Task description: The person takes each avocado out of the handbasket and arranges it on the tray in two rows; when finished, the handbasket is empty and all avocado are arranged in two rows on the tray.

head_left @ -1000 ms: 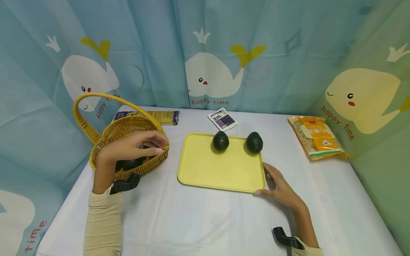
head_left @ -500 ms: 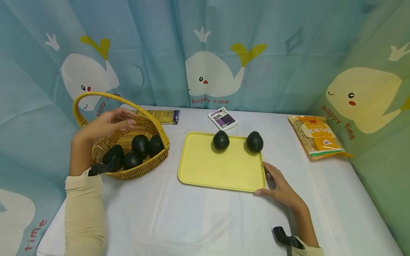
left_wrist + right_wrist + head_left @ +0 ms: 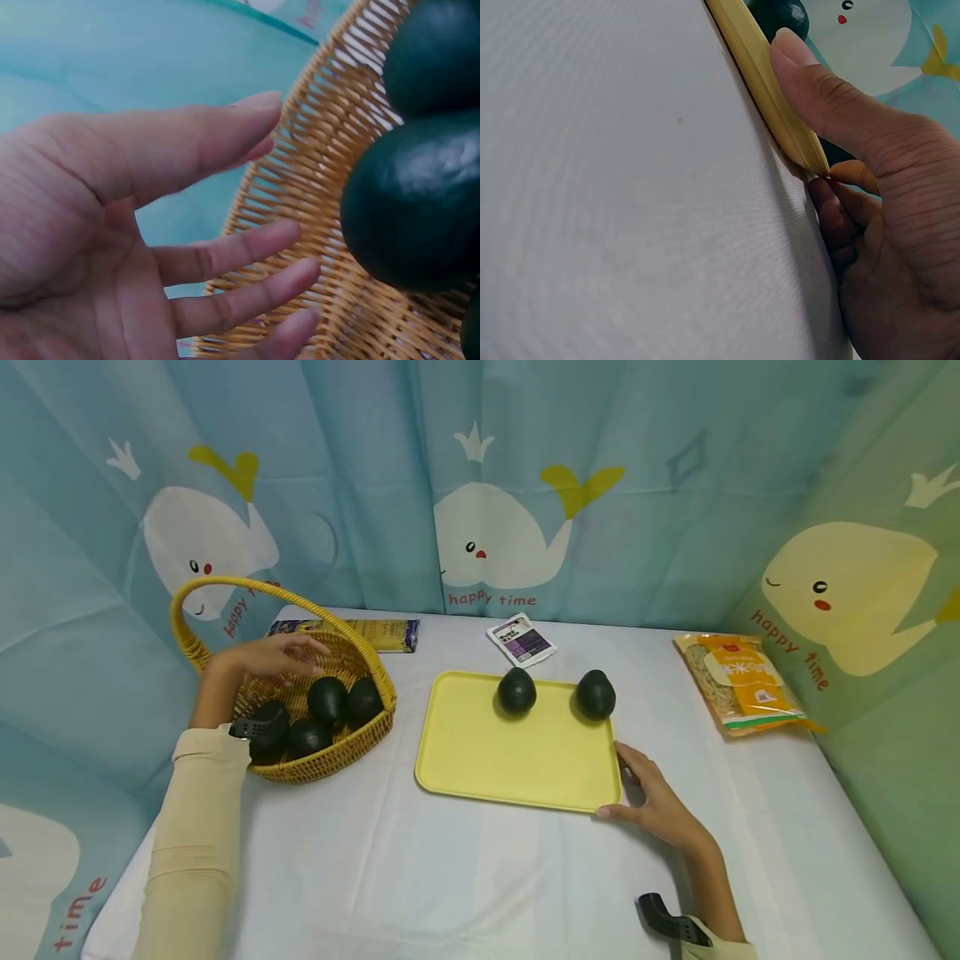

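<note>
Fingers apart, the left hand hovers over a wicker basket, an avocado just off its fingertips on the near side, as the right hand grips a yellow tray corner

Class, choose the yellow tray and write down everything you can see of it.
The yellow tray is rectangular, with rounded corners, a low raised rim and a plain surface that looks like plastic. It lies right side up on the white cloth, to the right of the wicker basket and apart from it. One dark green fruit sits by its far edge, another fruit at its far right corner. The right hand grips its near right corner.
</note>
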Action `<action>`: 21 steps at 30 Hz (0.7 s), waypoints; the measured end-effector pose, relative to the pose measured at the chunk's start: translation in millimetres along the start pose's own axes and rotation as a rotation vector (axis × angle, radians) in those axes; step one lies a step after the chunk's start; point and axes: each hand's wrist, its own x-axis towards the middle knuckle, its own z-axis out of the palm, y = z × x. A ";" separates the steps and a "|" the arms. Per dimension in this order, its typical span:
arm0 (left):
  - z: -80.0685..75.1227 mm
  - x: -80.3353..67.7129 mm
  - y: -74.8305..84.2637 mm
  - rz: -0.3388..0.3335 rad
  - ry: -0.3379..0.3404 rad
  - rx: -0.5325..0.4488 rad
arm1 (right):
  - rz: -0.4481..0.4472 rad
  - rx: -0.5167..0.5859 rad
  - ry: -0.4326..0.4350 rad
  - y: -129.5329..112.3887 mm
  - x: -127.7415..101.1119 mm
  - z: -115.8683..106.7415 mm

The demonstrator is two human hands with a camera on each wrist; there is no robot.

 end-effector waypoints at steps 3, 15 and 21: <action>-1.6 6.2 -5.4 -0.010 -0.074 -0.003 | 0.003 0.002 -0.003 0.2 0.0 0.9; 0.9 20.2 -23.9 -0.017 -0.222 -0.135 | 0.006 0.004 -0.003 2.8 0.4 0.7; 4.6 25.9 -32.3 -0.009 -0.246 -0.148 | 0.010 -0.002 -0.003 3.6 -0.1 -0.4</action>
